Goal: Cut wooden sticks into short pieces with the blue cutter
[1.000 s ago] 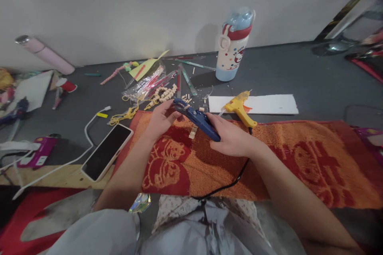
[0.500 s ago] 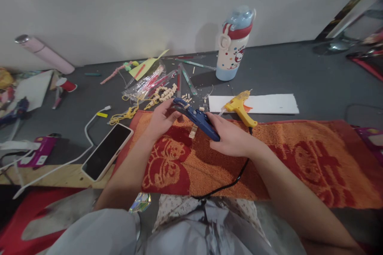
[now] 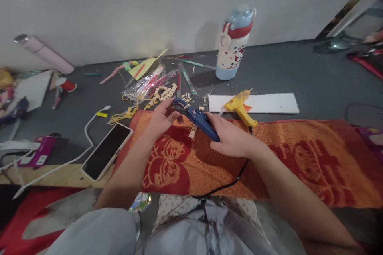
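My right hand (image 3: 229,133) is closed around the handles of a blue hand cutter (image 3: 199,121), which slants across the towel with its head toward my left hand. At the cutter's head, my left hand (image 3: 164,117) has its thumb and fingers curled together; what they pinch is hidden. A small pale wooden piece shows at the jaws. Below the cutter, a short row of cut wooden pieces (image 3: 193,130) lies on the orange and red towel (image 3: 221,171). More small wooden bits (image 3: 186,97) are scattered just beyond it.
A yellow glue gun (image 3: 241,107) rests on a white foam strip (image 3: 275,103), its black cord crossing the towel. Behind stands a bottle (image 3: 235,48). A phone (image 3: 107,151), a white cable (image 3: 86,135), yellow string (image 3: 128,113) and plastic packets (image 3: 149,83) lie to the left.
Almost nothing differs. Both hands and the cutter stay in nearly the same place, with only a very slight shift in view.
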`<state>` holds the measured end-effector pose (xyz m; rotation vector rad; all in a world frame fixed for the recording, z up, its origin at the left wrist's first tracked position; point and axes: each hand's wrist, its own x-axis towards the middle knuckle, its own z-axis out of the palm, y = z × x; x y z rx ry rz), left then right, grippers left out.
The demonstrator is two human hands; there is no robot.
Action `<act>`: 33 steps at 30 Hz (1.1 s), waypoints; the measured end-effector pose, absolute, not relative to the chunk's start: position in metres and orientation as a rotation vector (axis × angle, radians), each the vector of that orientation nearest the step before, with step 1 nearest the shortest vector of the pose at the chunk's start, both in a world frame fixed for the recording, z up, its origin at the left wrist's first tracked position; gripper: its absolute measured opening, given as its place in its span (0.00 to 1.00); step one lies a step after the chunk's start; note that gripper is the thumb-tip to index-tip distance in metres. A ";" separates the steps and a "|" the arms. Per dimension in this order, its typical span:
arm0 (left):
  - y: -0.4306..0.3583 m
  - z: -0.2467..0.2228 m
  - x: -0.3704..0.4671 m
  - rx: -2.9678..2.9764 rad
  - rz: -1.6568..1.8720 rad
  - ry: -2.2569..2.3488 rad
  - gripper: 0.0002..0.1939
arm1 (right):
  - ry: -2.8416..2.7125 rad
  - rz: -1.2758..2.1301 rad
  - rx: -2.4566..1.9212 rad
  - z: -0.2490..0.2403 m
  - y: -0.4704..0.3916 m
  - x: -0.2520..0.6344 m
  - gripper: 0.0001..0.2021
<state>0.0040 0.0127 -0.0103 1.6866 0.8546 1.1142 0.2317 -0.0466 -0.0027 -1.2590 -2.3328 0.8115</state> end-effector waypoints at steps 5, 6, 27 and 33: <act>0.014 -0.010 0.004 1.667 1.099 0.855 0.26 | -2.324 0.817 -1.264 -0.003 -0.046 0.230 0.38; 0.014 -0.010 0.003 1.676 1.093 0.867 0.26 | -2.313 0.796 -1.276 -0.002 -0.046 0.230 0.38; 0.000 0.002 0.001 1.661 0.946 0.963 0.26 | -2.275 0.894 -1.267 -0.002 -0.044 0.232 0.43; 0.001 0.000 -0.001 1.528 0.850 0.940 0.27 | -2.262 0.883 -1.232 -0.002 -0.042 0.233 0.42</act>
